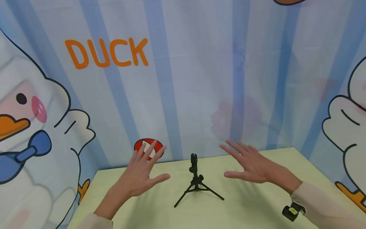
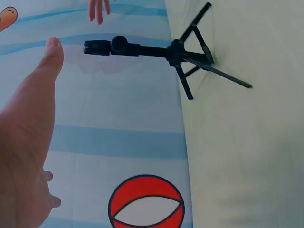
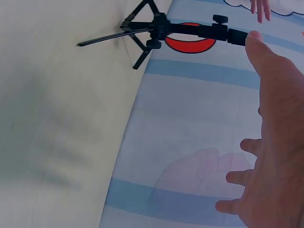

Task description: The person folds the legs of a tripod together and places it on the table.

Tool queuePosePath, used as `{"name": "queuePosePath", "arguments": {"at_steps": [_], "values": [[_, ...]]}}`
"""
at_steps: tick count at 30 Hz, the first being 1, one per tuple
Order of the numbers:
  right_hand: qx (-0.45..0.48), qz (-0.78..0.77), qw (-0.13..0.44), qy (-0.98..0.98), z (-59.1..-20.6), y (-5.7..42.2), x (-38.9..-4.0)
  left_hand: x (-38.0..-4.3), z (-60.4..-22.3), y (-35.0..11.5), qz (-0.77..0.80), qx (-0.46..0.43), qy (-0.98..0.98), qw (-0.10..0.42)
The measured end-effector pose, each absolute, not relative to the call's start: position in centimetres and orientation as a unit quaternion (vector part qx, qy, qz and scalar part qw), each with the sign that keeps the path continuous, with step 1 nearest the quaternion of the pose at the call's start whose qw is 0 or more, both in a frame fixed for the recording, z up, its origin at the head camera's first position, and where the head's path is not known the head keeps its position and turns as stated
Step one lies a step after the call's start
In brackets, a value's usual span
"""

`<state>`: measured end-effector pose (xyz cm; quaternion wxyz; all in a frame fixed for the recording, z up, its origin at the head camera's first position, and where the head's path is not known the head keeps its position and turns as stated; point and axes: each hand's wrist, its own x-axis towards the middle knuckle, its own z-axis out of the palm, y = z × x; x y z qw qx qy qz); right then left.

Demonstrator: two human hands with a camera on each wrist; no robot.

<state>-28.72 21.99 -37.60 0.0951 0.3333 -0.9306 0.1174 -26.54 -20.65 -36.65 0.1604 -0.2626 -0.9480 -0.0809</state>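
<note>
A small black tripod (image 1: 196,179) stands upright on the pale yellow table (image 1: 240,203), its three legs spread. Knobs show on its post, and a notched head tops it. To its left my left hand (image 1: 143,173) hovers over the table with fingers spread and thumb pointing toward the post. On the other side my right hand (image 1: 251,162) hovers likewise, fingers straight, thumb toward the tripod. Both hands hold nothing. In the left wrist view the tripod (image 2: 175,52) lies beyond the thumb; in the right wrist view the thumb tip overlaps the tripod's head (image 3: 236,37).
Behind the table hangs a blue and white striped curtain (image 1: 197,79) with an orange word and duck pictures. A red and white ball print (image 1: 160,156) shows behind the left fingers. A small black device (image 1: 291,211) is strapped at the right sleeve.
</note>
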Motion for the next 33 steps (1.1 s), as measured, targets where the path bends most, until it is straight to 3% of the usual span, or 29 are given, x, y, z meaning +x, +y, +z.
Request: {"name": "queuePosePath", "arguments": {"at_steps": [8,14,33], "values": [[0.321,0.261,0.066,-0.908,-38.3,21.0,-29.8,-26.6,-36.2,-18.4,-0.174,-0.302,-0.919,0.183],[0.309,0.348,0.028,-0.885,-39.8,19.9,-30.1,-26.8,-36.9,-16.5,-0.262,-0.307,-0.899,0.170],[0.348,0.384,-0.066,-0.853,-46.6,16.4,-30.8,-28.7,-41.8,-12.1,-0.455,-0.299,-0.826,0.147]]}}
